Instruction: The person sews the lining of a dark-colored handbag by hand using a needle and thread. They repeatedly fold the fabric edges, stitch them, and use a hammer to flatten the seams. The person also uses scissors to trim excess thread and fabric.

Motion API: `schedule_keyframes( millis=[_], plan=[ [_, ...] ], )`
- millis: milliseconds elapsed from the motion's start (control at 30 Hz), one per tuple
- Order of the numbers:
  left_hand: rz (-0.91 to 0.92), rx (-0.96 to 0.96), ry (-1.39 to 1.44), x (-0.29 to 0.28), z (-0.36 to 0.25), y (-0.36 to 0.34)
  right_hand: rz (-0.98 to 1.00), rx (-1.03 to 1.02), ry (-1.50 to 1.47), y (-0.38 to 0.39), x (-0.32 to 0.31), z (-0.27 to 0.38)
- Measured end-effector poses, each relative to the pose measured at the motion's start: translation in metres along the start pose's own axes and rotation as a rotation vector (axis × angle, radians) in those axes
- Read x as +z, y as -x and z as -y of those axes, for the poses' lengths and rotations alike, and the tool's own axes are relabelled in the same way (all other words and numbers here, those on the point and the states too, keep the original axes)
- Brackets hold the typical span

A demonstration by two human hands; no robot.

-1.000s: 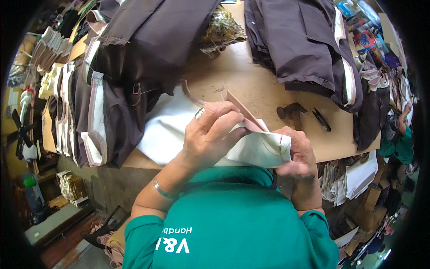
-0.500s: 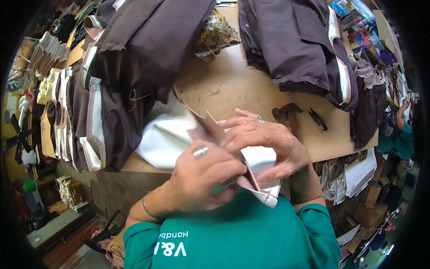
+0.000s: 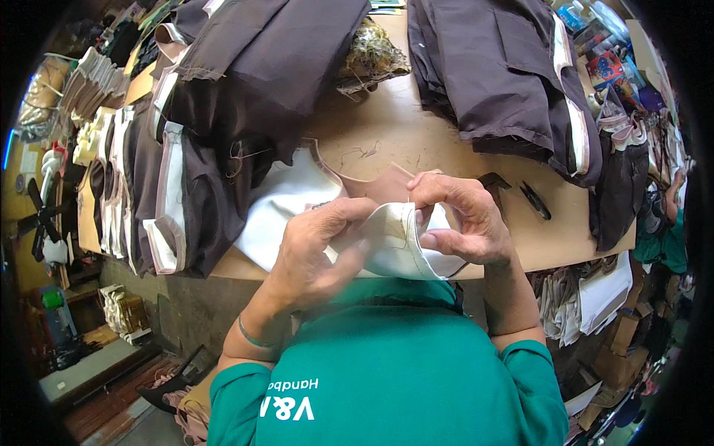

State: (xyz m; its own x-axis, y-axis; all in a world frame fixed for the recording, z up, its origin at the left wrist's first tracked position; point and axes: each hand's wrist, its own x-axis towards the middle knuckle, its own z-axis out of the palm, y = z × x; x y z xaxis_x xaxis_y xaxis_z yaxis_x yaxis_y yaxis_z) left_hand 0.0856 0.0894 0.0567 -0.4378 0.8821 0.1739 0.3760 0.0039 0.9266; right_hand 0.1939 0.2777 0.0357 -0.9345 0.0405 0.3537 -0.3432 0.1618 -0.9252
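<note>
Between my hands is a white panel (image 3: 401,232) of sheet material with a stitched edge, its curled end turned up toward me. The panel's pinkish-tan side (image 3: 375,186) shows behind it, and a white part (image 3: 286,197) spreads over the table to the left. My right hand (image 3: 472,219) pinches the stitched edge between thumb and fingers. On the other side of the curl, my left hand (image 3: 316,249) grips the panel; its thumb is slightly blurred and some fingertips are hidden behind the material.
Dark brown fabric pieces are piled on the tan table (image 3: 372,126) at left (image 3: 253,82) and right (image 3: 498,82). A black hand tool (image 3: 535,201) and a partly covered hammer (image 3: 492,181) lie beyond my right hand. A fibrous clump (image 3: 372,56) sits at the back. White pieces (image 3: 565,301) hang below the right edge.
The panel has been turned so its white stitched end faces up. My right hand has shifted to that edge, and my left hand has moved up and slightly left, its fingers loosened.
</note>
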Motion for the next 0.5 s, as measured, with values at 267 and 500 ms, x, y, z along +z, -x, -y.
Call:
schedule_keyframes(
  millis=[267, 500],
  plan=[
    [-0.029, -0.113, 0.264, -0.003, -0.011, 0.01, -0.06, 0.038, -0.208, -0.013, 0.02, 0.006],
    [0.015, 0.241, -0.008, 0.001, 0.006, 0.006, -0.043, -0.077, -0.19, -0.014, 0.021, 0.003]
  ],
)
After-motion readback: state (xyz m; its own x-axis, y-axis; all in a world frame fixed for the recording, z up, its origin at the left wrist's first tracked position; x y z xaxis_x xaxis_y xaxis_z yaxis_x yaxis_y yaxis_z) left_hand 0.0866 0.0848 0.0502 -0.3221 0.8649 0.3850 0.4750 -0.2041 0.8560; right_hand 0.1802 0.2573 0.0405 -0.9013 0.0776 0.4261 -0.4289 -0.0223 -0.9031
